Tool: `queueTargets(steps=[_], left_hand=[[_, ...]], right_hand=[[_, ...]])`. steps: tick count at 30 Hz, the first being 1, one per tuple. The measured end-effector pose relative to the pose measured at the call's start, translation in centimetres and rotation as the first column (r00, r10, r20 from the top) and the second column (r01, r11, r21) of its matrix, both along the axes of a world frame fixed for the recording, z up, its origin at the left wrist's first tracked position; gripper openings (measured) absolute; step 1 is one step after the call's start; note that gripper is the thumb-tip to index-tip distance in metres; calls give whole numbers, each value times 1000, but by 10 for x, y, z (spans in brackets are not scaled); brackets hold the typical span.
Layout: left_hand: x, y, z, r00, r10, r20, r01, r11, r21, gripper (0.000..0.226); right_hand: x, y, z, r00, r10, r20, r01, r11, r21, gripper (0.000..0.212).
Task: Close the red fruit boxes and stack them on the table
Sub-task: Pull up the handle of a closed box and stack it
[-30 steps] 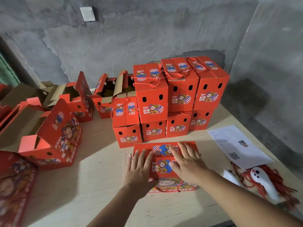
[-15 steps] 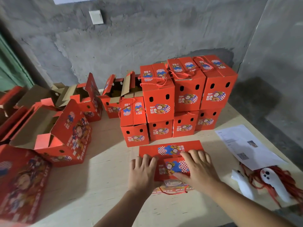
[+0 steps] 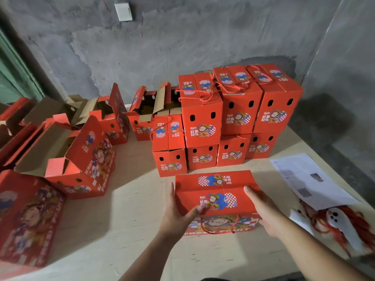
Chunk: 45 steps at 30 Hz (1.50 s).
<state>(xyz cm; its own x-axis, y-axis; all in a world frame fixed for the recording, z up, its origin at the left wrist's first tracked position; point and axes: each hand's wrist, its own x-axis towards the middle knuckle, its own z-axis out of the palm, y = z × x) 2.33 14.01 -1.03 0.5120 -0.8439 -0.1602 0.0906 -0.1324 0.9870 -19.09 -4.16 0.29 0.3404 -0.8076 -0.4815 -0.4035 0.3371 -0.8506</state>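
Observation:
A closed red fruit box (image 3: pixel 215 191) with a rope handle stands on the wooden table (image 3: pixel 125 236) in front of me. My left hand (image 3: pixel 178 216) holds its left end, thumb on the near face and fingers along the side. My right hand (image 3: pixel 261 211) grips its right end, thumb on top. Behind it a stack of closed red boxes (image 3: pixel 239 118) rises two high, with one single closed box (image 3: pixel 169 147) at its left. Several open red boxes (image 3: pixel 81 159) with raised flaps stand at the left.
A white printed sheet (image 3: pixel 308 181) lies at the right, near a bundle of red rope handles with a white object (image 3: pixel 341 224). Another red box (image 3: pixel 28 218) lies at the near left edge. A grey concrete wall (image 3: pixel 182 37) closes the back and right.
Both hands left the top of the box, where they pressed the flaps down, and now hold its two ends. The box looks closed and nearer to me; the camera shifted.

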Motion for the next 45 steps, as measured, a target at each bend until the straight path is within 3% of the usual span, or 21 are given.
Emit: queueTargets(steps=[2, 6, 8, 11, 13, 15, 19, 22, 27, 29, 31, 35, 41, 45], left_hand=[[4, -4, 7, 995, 59, -85, -55, 997, 46, 78], [10, -12, 25, 982, 157, -110, -147, 985, 94, 65], [11, -11, 45, 980, 169, -104, -164, 985, 53, 63], [21, -8, 79, 980, 171, -101, -184, 973, -136, 46], [32, -8, 100, 931, 321, -172, -357, 897, -262, 45], [34, -19, 121, 870, 363, -334, -452, 857, -247, 50], [35, -34, 143, 902, 322, -287, -390, 894, -222, 52], [42, -30, 153, 929, 248, -275, -331, 889, -317, 61], [41, -34, 168, 950, 276, -145, -311, 882, -354, 52], [44, -32, 166, 947, 294, -130, -322, 876, -359, 53], [47, -28, 162, 943, 266, -201, -325, 870, -370, 65], [49, -22, 146, 920, 219, -325, -332, 876, -350, 82], [63, -27, 98, 852, 260, -454, -392, 892, -225, 49], [58, -30, 54, 850, 262, -456, -347, 931, -112, 50]], right_hand=[[5, -2, 1, 1000, 7, 22, -7, 1000, 15, 65], [12, -5, 25, 999, 51, 11, -51, 998, -33, 60], [14, -8, 47, 997, 80, 16, -78, 993, -90, 55], [4, -20, 96, 994, 84, 75, -70, 982, -176, 61], [1, -29, 128, 969, 69, 236, -18, 976, -216, 65], [17, -31, 148, 907, 19, 420, 72, 977, -199, 60], [51, -31, 167, 927, -12, 376, 77, 984, -158, 67], [45, -42, 181, 904, -3, 428, 55, 992, -110, 76], [45, -47, 173, 836, 31, 548, 43, 992, -121, 72], [48, -41, 165, 835, 29, 549, 38, 993, -110, 61], [49, -36, 155, 824, 0, 566, 49, 996, -71, 48], [49, -39, 127, 847, -46, 530, 57, 998, -5, 47], [54, -45, 84, 892, -60, 448, 60, 998, 13, 48], [53, -39, 46, 927, -105, 360, 76, 993, 94, 50]])
